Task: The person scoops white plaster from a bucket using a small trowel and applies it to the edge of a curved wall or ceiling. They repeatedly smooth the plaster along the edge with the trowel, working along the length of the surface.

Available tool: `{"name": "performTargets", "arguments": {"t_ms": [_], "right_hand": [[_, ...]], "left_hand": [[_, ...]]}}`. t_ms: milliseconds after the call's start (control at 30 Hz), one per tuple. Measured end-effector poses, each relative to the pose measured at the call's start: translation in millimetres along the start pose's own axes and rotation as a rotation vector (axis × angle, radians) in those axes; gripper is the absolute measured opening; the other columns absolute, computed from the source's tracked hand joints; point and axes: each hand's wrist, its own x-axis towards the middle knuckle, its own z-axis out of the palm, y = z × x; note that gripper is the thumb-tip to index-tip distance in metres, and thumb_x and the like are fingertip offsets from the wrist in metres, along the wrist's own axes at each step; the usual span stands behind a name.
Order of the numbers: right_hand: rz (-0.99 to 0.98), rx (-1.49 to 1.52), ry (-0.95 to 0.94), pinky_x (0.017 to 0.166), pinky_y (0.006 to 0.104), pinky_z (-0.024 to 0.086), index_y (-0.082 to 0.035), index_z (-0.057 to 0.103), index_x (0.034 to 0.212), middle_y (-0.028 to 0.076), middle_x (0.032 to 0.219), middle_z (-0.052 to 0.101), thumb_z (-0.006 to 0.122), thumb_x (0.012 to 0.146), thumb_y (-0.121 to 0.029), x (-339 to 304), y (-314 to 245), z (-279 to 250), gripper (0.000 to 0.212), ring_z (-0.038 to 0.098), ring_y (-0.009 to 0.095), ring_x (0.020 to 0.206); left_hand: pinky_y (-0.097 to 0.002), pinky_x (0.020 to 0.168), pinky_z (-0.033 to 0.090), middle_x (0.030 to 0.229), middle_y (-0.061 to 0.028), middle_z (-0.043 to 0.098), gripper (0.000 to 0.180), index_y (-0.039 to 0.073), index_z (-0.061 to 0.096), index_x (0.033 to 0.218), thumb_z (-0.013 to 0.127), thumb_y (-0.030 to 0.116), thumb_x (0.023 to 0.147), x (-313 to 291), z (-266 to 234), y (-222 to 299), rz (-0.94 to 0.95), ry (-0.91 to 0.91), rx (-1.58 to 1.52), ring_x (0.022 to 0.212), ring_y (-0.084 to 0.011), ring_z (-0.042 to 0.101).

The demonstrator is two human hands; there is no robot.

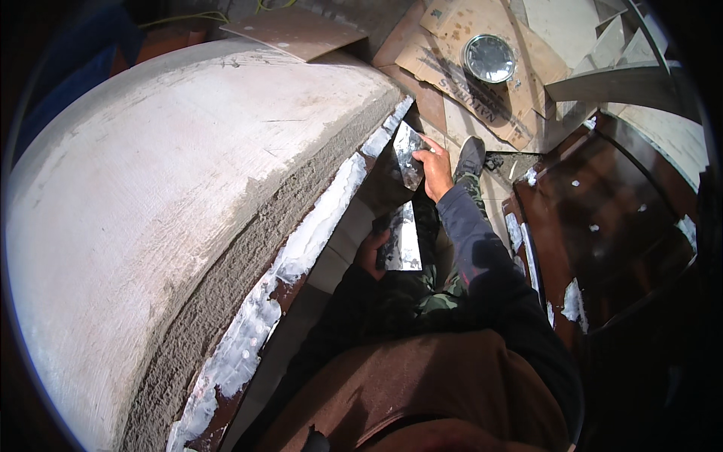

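My right hand (435, 172) is closed on a flat metal filler spatula (407, 157), smeared with white and grey, beside the far part of a dark brown edge strip. Lower down, in shadow, my left hand (370, 255) grips a second metal filler spatula (405, 242), its bright blade streaked with white and dark marks. Patchy white filler (320, 218) lies along the brown strip (285, 294) to my left. Rough grey mortar (218, 339) runs between that strip and a broad, pale curved surface (166, 166). Neither blade visibly touches the filler.
At the far right an open round tin (489, 59) stands on flattened cardboard (452, 75). A glossy dark brown panel (610, 218) with white filler patches is on my right. A thin board (297, 32) rests at the far end of the pale surface. My shoe (471, 156) is on the tiles.
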Motion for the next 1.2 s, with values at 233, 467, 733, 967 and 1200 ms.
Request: {"name": "performTargets", "arguments": {"t_ms": [233,467,733,967,1200], "right_hand": [[-0.041,-0.194,0.038,0.075,0.0286,0.052,0.003,0.069,0.12,0.009,0.097,0.073,0.057,0.079,0.003,0,14,1,0.043,0.067,0.017,0.082],[-0.212,-0.741,0.002,0.084,0.0357,0.053,-0.005,0.073,0.118,0.022,0.103,0.074,0.057,0.08,-0.007,17,-15,-21,0.041,0.072,0.032,0.096],[-0.649,-1.007,-0.255,0.103,0.0347,0.048,-0.014,0.079,0.108,0.008,0.114,0.075,0.056,0.078,0.001,120,2,-41,0.04,0.065,0.026,0.113],[-0.734,-0.9,-0.35,0.107,0.035,0.046,-0.01,0.079,0.108,0.006,0.114,0.075,0.054,0.072,0.009,126,40,-49,0.047,0.063,0.026,0.118],[-0.773,-0.869,-0.342,0.105,0.0365,0.048,-0.01,0.08,0.103,0.005,0.107,0.077,0.051,0.07,0.009,117,20,-43,0.048,0.065,0.027,0.114]], "left_hand": [[-0.0401,0.089,0.059,0.114,-0.0105,0.07,0.043,0.002,0.055,0.131,0.068,0.018,0.094,-4,-12,0,-0.028,0.014,0.029,0.098,-0.0216,0.072],[-0.0376,0.087,0.059,0.11,-0.008,0.07,0.038,0.004,0.056,0.13,0.066,0.019,0.096,-10,-19,6,-0.099,-0.059,0.083,0.097,-0.0196,0.072],[-0.0402,0.09,0.058,0.114,-0.0064,0.069,0.036,0.006,0.056,0.131,0.064,0.018,0.097,-13,-7,11,-0.043,0.021,0.045,0.101,-0.0205,0.07],[-0.0455,0.095,0.057,0.119,-0.0102,0.068,0.038,0.006,0.054,0.135,0.062,0.015,0.098,-14,-19,10,-0.082,-0.055,-0.064,0.108,-0.0261,0.069],[-0.0453,0.095,0.057,0.119,-0.0106,0.069,0.038,0.005,0.055,0.133,0.063,0.016,0.098,-6,-20,14,-0.246,-0.094,-0.146,0.107,-0.0258,0.069]]}}
